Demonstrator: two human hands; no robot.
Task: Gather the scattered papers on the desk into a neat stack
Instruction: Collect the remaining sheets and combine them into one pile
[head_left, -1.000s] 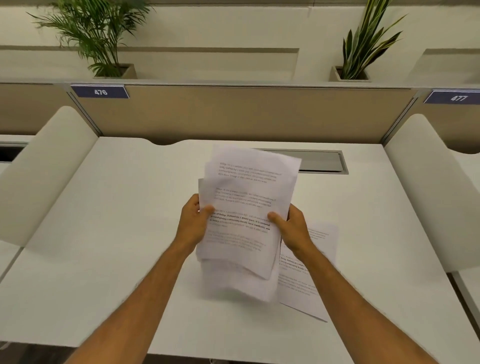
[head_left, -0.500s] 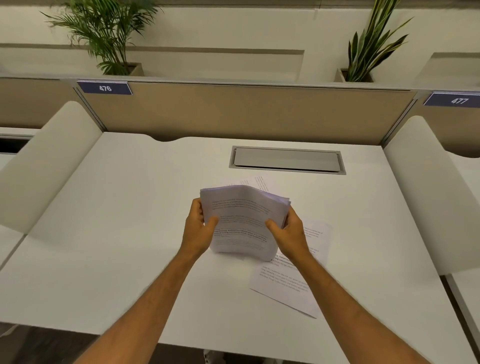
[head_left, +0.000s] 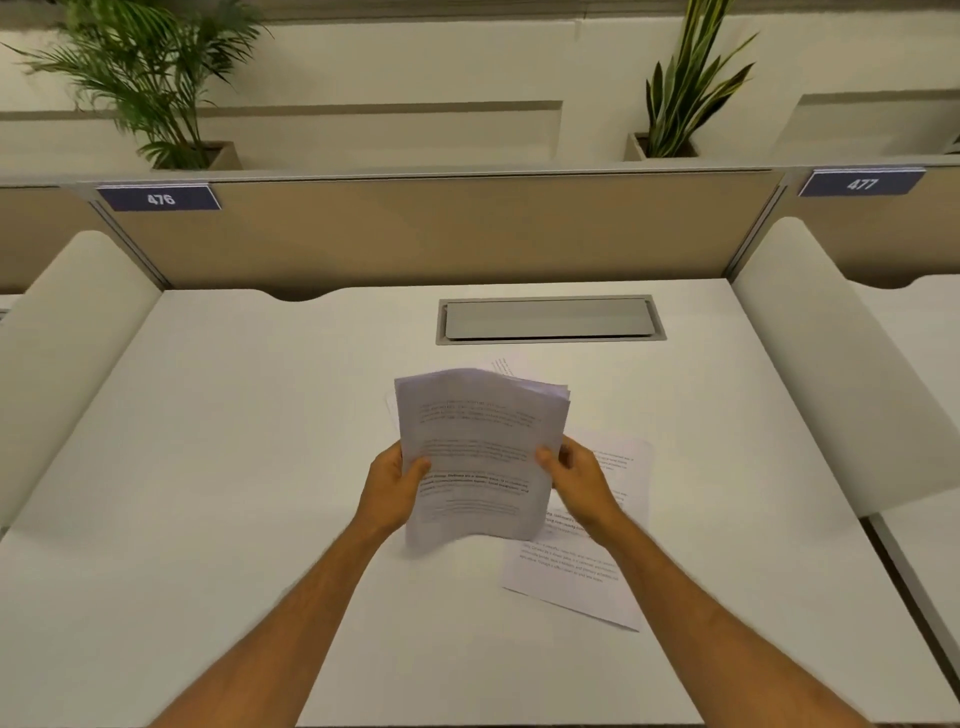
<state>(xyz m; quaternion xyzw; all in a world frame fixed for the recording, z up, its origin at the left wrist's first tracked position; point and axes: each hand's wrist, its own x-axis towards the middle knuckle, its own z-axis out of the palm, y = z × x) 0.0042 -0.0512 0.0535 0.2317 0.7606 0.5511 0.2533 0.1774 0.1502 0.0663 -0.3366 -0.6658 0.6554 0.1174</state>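
1. Left hand (head_left: 393, 486) pinches the left edge of the paper stack (head_left: 478, 452), thumb on the printed face and fingers behind.
2. Right hand (head_left: 577, 480) grips the stack's right edge the same way, thumb in front.
3. The stack is held tilted above the middle of the counter (head_left: 234, 467); its sheets bow slightly and their top edges are fanned at the right corner. Paragraphs of print cover the front page, one band in bold, but the words are too blurred to read.
4. A loose sheet (head_left: 582, 571) lies flat on the counter just right of the stack, partly under the right hand and forearm; its print is also too small to read.
5. A corner of another sheet (head_left: 506, 365) peeks out behind the stack's top edge.
6. Beyond it, a grey cable hatch (head_left: 548, 319) sits shut in the counter.
7. On the tan partition, blue labels read "476" (head_left: 160, 199) and "477" (head_left: 861, 183).
8. Behind it, two planters each hold a green plant: a palm (head_left: 150, 67) at left, a stiff-leaved plant (head_left: 685, 83) at right.
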